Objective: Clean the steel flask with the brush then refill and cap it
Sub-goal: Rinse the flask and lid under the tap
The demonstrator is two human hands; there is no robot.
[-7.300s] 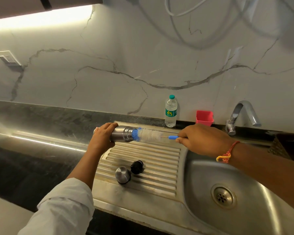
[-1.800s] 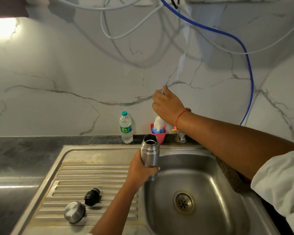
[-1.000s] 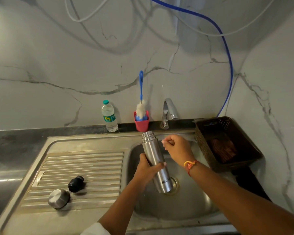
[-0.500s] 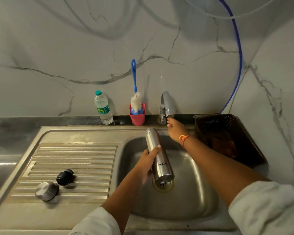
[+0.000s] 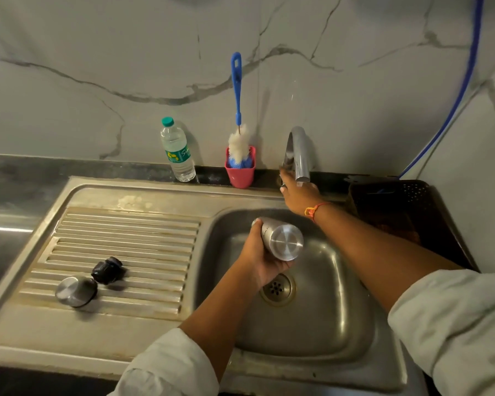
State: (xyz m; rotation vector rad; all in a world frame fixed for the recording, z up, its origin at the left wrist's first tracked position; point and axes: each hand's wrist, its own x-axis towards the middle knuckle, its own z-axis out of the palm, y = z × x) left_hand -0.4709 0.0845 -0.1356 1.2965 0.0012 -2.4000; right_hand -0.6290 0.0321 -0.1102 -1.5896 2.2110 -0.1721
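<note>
flask (image 5: pixel 282 241): tipped over the sink (image 5: pixel 340 324), base towards the camera
left hand (image 5: pixel 259 258): fingers wrapped tight round it
right hand (image 5: pixel 297 194): at the tap (image 5: pixel 299 152), fingers too blurry to call
brush (image 5: pixel 237 115): parked in the cup (image 5: pixel 239 177)

Your work surface is a stainless steel sink unit (image 5: pixel 143 338) set into a dark stone counter (image 5: pixel 12 172); take its deep square basin (image 5: pixel 326 324) as the marker. Left of the basin, the ribbed drainboard (image 5: pixel 140 232) carries a round steel cap (image 5: pixel 75 290) and, just beside it on the side nearer the basin, a black stopper (image 5: pixel 107 270). Behind the basin's far-left corner, on the back ledge, a clear plastic water bottle (image 5: pixel 177 151) with a green lid stands upright, with a red plastic cup (image 5: pixel 239 174) near it. A dark brown perforated basket (image 5: pixel 412 201) sits right of the basin.
</note>
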